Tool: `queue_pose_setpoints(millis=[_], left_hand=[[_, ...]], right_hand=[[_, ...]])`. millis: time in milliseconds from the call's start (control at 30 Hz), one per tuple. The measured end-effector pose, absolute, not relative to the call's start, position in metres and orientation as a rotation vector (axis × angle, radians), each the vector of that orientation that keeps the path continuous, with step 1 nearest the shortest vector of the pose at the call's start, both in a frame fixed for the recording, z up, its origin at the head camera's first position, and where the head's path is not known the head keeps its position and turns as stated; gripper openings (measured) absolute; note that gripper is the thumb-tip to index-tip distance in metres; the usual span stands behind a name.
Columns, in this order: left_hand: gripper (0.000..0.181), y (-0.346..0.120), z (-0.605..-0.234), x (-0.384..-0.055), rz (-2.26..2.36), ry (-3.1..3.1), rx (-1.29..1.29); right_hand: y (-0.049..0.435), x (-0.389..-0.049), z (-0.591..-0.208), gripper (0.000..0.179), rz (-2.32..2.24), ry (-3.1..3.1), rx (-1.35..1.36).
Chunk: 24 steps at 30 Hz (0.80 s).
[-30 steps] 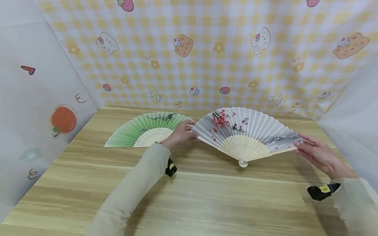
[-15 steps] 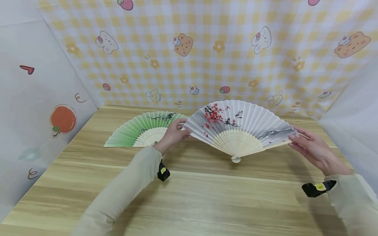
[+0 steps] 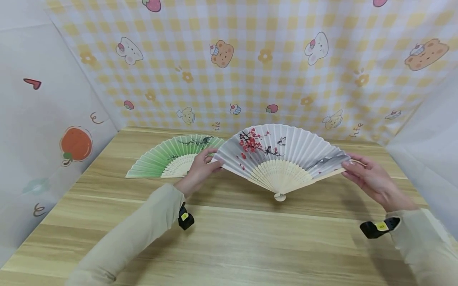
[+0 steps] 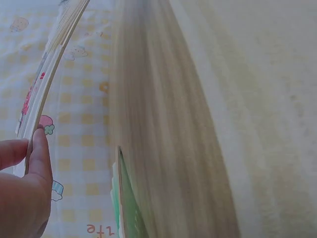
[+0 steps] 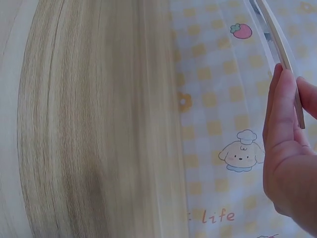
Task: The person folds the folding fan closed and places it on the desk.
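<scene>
A spread grey-and-white folding fan with red blossoms and small birds is held up above the table between both hands. My left hand pinches its left end rib; in the left wrist view thumb and finger close on the edge of the fan. At the other end my right hand pinches the right rib, which the right wrist view shows as a thin wooden edge between thumb and fingers. Behind the left hand a green folding fan lies spread on the table, its right part hidden.
The wooden table carries both fans' surroundings. A yellow checked cloth with cartoon prints hangs at its back edge. White sheets stand along the left side and the right side.
Both hands have carried the grey-and-white fan leftward, still spread. It rose slightly in the view, then dropped a little. The green fan has stayed in place, and the left hand covers a different part of it.
</scene>
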State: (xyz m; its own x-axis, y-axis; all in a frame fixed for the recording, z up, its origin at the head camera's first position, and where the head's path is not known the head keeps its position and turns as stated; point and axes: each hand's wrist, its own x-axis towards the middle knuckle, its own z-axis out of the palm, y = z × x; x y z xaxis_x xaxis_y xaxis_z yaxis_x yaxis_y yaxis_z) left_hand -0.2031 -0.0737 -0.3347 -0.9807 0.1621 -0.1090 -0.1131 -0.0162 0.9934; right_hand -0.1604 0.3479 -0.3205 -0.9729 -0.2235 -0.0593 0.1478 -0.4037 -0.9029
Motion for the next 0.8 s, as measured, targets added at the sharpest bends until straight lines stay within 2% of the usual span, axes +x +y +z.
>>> queue_pose_setpoints(millis=[800], left_hand=[[0.043,-0.098,-0.337,-0.181,2.282,1.959,-0.062]], right_hand=[[0.316,-0.162,-0.317,0.026,-2.395,1.533,-0.182]])
